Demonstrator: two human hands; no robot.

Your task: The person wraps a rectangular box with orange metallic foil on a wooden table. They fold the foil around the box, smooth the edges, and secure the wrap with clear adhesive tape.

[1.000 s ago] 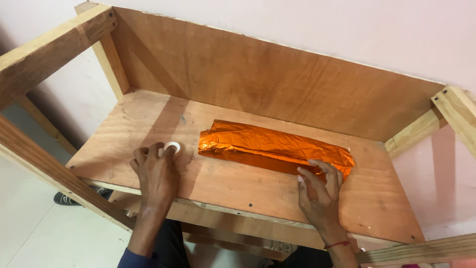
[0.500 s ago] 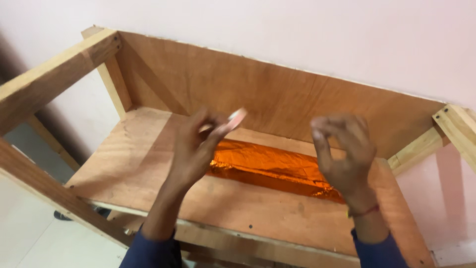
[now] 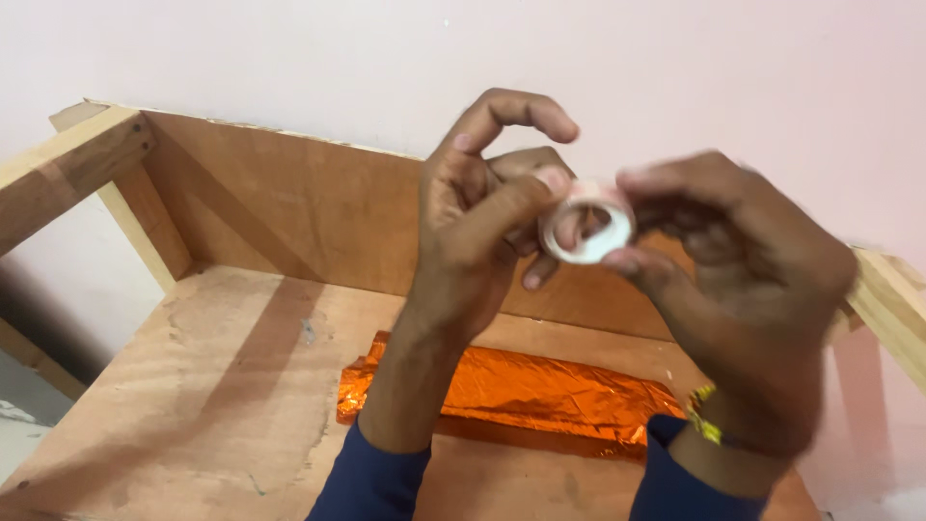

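Observation:
A small white roll of tape (image 3: 586, 224) is raised in front of the camera, held between both hands. My left hand (image 3: 487, 217) grips it from the left with thumb and fingers. My right hand (image 3: 743, 260) holds it from the right, slightly blurred. Below them a long parcel wrapped in shiny orange foil (image 3: 526, 396) lies flat on the plywood shelf (image 3: 222, 386), partly hidden by my forearms in dark blue sleeves.
The shelf has a plywood back panel (image 3: 289, 207) and pale wooden frame posts at the left (image 3: 68, 164) and right (image 3: 892, 299). A pink wall (image 3: 289, 58) rises behind. Bare plywood lies left of the foil parcel.
My left hand picked the tape roll off the shelf and lifted it. My right hand left the foil parcel and came up to hold the roll too. The camera tilted down.

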